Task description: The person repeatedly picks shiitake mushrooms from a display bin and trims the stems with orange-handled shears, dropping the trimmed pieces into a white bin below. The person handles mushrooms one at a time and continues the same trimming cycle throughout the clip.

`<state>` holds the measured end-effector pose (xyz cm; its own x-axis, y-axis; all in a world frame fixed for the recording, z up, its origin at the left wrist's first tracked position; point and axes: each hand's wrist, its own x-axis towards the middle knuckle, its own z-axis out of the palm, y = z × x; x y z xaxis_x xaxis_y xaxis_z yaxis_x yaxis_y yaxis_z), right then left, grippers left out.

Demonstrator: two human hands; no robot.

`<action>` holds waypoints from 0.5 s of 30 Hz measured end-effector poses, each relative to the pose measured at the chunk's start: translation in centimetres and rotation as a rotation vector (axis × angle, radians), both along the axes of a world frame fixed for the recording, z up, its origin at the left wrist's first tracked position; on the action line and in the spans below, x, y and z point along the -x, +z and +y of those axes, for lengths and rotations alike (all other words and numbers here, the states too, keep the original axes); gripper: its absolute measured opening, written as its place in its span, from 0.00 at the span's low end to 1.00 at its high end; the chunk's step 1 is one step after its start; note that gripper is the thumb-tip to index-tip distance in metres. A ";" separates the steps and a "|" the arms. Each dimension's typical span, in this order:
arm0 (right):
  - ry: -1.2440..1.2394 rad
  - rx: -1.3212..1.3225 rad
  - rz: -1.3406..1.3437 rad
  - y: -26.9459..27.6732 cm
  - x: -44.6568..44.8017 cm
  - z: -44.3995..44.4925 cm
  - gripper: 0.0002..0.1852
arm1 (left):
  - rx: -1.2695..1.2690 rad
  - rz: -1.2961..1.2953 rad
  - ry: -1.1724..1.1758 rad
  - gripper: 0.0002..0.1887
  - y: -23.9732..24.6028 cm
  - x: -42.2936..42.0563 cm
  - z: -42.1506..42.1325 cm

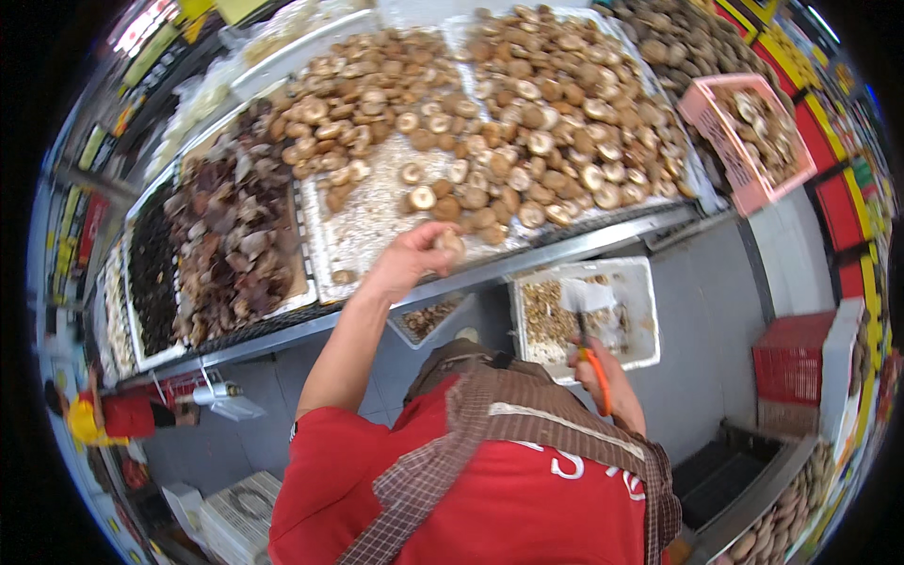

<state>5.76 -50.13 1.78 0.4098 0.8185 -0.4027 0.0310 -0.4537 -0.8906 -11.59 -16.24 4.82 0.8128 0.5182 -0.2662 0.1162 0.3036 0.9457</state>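
Observation:
My left hand [417, 260] holds a pale brown mushroom [449, 245] between thumb and fingers, over the front edge of the display stand. Orange-handled scissors [597, 380] are in my right hand [616, 388], their dark blades pointing away from me over a white foam box [653, 311] that holds mushroom stems and bits. Beyond my left hand, brown mushrooms [558, 134] lie heaped across white foam trays, some with pale undersides up. Part of a tray floor [381, 212] shows, strewn with small pale crumbs.
Dark frilly fungus [236, 233] fills a tray at the left. A pink basket [759, 191] of mushrooms stands at the far right. The stand's metal edge [551, 253] runs before me. Below it sits a small bin [427, 325] with scraps. A person [106, 417] is at the far left.

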 end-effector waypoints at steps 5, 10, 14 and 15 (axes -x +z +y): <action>0.162 -0.002 -0.051 5.9 1.3 2.4 0.24 | 0.014 0.048 -0.257 0.18 0.1 -6.2 -6.5; 0.055 0.043 -0.098 6.9 1.3 1.4 0.24 | -0.017 0.019 -0.367 0.19 -0.3 -8.7 -9.1; -0.020 0.034 -0.110 5.8 1.5 0.0 0.23 | -0.076 0.101 -0.486 0.18 -1.2 -9.8 -10.4; -0.038 0.018 -0.135 5.2 1.5 -0.4 0.23 | -0.104 0.122 -0.511 0.17 -1.4 -10.0 -10.6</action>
